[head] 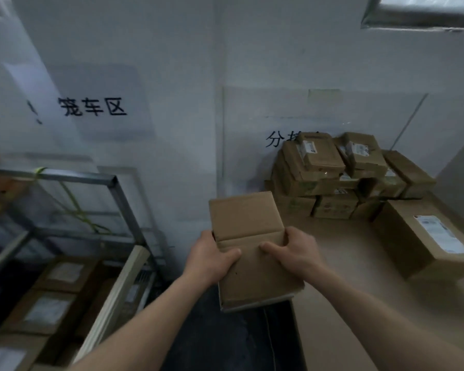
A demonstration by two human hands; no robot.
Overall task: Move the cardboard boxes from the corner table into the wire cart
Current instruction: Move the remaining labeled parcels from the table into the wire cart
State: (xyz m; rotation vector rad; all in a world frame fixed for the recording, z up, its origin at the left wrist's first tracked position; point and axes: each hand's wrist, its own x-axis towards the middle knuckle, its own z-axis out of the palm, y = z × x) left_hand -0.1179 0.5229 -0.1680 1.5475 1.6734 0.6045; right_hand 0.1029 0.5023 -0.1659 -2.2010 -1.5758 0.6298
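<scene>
**A:** Which step is in hand?

**B:** The carry, I'd judge. 1 plain cardboard box [252,236] is held in both hands. The left hand [212,261] grips its left edge with the thumb lying across the top face. The right hand [298,253] grips the right edge, fingers curled over the side and thumb on top.

**A:** And where is the box?

**B:** It is at the left edge of the corner table [346,263]. Its near end is out over the dark floor gap between the table and the wire cart [113,183]. I cannot tell whether its far end touches the tabletop.

**A:** How much is left?

**B:** Most of it, by the look of things. A stack of small boxes [332,170] is packed into the corner against the walls. 1 large labelled box [426,236] lies nearer, on the right. Several labelled boxes [51,303] lie low in the cart.

**A:** What does the next move call for?

**B:** A swing to the left. The box has to pass over the cart's top rail [78,176] (a metal bar standing well above the load inside), then come down onto the boxes below. The top flap shows a crease and no tape that I can see. I'd keep both thumbs pressing on the lid until the box is set down.
</scene>
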